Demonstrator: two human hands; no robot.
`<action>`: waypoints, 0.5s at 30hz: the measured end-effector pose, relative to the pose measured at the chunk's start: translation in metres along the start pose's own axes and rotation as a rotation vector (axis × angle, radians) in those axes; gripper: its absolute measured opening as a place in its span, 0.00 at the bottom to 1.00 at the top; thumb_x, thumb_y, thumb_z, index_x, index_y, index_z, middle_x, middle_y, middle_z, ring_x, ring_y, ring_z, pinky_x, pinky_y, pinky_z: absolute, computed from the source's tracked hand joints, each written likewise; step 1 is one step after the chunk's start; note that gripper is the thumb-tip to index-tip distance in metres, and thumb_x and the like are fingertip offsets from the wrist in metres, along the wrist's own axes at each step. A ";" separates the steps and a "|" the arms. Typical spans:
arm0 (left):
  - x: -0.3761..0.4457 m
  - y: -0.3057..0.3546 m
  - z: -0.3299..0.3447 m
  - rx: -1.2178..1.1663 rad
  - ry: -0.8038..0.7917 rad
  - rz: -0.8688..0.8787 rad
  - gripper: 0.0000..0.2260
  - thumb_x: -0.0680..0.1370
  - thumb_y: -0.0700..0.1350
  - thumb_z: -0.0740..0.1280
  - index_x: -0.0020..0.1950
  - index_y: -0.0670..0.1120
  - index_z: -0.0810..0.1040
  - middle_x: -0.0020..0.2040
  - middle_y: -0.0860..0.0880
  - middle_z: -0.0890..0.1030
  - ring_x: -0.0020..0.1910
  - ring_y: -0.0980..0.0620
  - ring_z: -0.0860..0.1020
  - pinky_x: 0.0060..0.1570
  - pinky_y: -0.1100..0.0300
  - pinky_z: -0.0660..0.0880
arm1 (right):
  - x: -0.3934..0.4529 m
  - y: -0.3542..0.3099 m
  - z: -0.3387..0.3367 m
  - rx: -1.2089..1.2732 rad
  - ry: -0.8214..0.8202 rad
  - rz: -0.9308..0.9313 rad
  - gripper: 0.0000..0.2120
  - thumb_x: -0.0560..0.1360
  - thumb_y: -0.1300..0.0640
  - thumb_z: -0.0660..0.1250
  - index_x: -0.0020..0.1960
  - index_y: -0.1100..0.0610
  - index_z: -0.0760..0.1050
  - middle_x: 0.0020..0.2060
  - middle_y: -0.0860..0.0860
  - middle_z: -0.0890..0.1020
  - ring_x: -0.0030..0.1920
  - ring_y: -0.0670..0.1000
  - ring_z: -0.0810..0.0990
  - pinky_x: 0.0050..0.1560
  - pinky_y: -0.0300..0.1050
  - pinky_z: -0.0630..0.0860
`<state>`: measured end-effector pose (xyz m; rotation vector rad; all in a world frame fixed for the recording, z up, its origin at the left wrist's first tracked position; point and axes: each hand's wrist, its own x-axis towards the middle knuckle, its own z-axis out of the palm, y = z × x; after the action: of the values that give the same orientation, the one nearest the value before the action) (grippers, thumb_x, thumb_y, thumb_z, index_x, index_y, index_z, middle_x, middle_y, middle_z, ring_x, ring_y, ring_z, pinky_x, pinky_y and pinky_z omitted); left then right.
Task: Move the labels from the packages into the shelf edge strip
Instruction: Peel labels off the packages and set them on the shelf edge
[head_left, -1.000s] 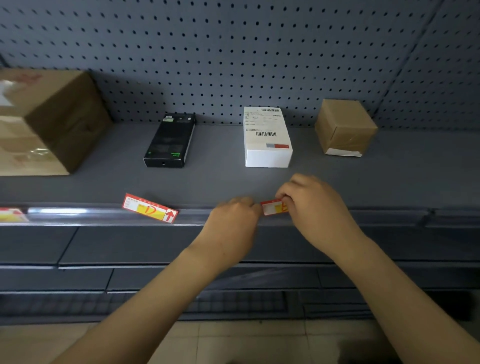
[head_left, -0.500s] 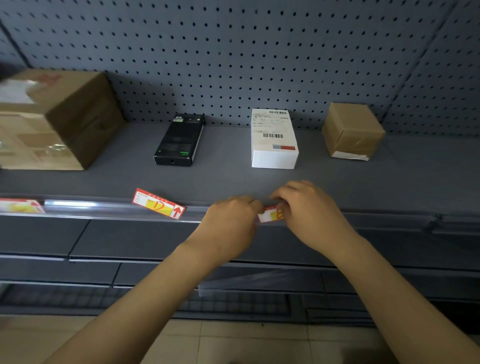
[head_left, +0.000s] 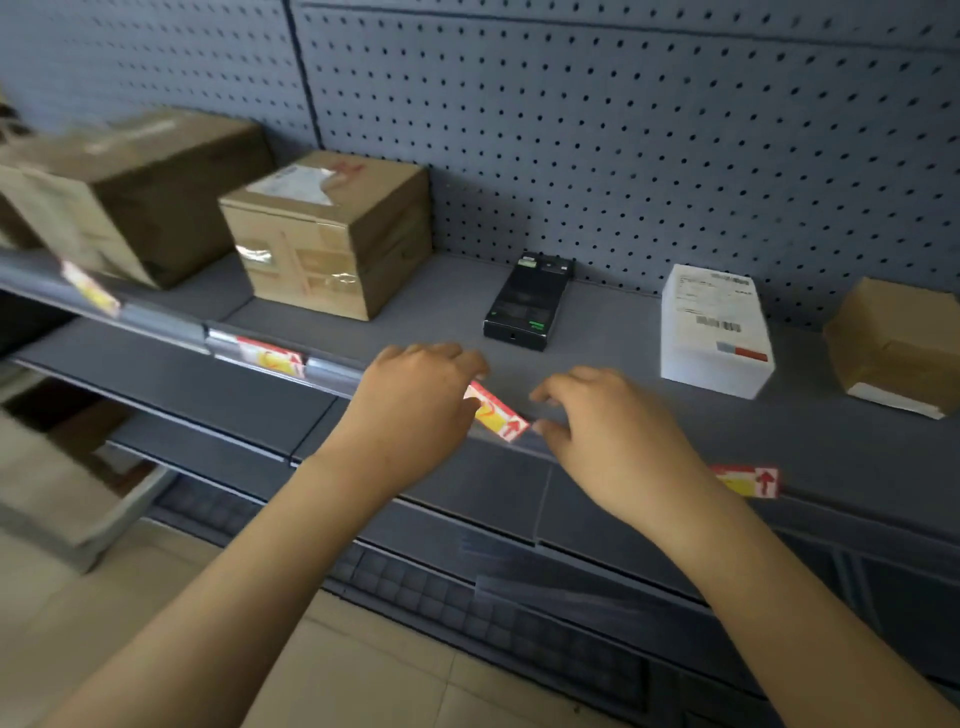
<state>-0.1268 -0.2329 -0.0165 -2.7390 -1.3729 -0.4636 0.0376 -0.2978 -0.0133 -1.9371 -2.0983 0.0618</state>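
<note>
Labels in red and yellow sit along the shelf edge strip (head_left: 332, 370). One label (head_left: 496, 413) lies tilted at the strip between the two hands, its left end hidden behind the left hand (head_left: 415, 400). That hand's grip is loosely curled over the label's end; whether the fingers actually pinch it cannot be told, since they are turned away from view. The right hand (head_left: 608, 436) hovers just beside the label's right end, its grip spread and relaxed, fingertips close to the strip and holding nothing.

Another label (head_left: 748, 480) sits in the strip to the right, partly behind the right wrist. Two more show to the left: one (head_left: 270, 356) below the taped cardboard box (head_left: 332, 234), and a blurred one (head_left: 91, 288) further left below a larger cardboard box (head_left: 130, 192).

On the shelf (head_left: 597, 343) behind the hands lie a black box (head_left: 527, 301), a white box (head_left: 714, 330) bearing a printed shipping sticker, and a small brown box (head_left: 898, 345) at the right edge. A grey pegboard (head_left: 623, 145) backs the shelf. Lower shelves and a tiled floor (head_left: 363, 675) appear below.
</note>
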 end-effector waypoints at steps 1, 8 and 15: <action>-0.008 -0.016 -0.006 0.014 0.004 -0.028 0.13 0.75 0.46 0.65 0.60 0.49 0.76 0.55 0.48 0.81 0.53 0.43 0.78 0.52 0.53 0.71 | 0.009 -0.014 0.003 0.004 -0.003 -0.030 0.12 0.76 0.54 0.64 0.59 0.52 0.75 0.53 0.51 0.79 0.56 0.55 0.75 0.51 0.49 0.74; -0.076 -0.146 -0.043 0.126 0.011 -0.221 0.14 0.77 0.48 0.62 0.63 0.53 0.72 0.58 0.52 0.79 0.58 0.49 0.75 0.59 0.54 0.66 | 0.074 -0.147 0.027 0.074 -0.042 -0.223 0.11 0.76 0.53 0.64 0.57 0.52 0.75 0.52 0.51 0.80 0.52 0.54 0.77 0.49 0.52 0.77; -0.145 -0.282 -0.088 0.200 0.018 -0.388 0.13 0.77 0.49 0.61 0.62 0.54 0.72 0.57 0.54 0.78 0.57 0.50 0.75 0.57 0.54 0.66 | 0.141 -0.286 0.063 0.209 -0.070 -0.330 0.10 0.75 0.52 0.66 0.56 0.51 0.76 0.50 0.48 0.81 0.51 0.51 0.79 0.47 0.46 0.75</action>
<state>-0.4522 -0.1891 -0.0004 -2.3096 -1.8422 -0.3403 -0.2630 -0.1776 0.0148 -1.4731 -2.3247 0.2716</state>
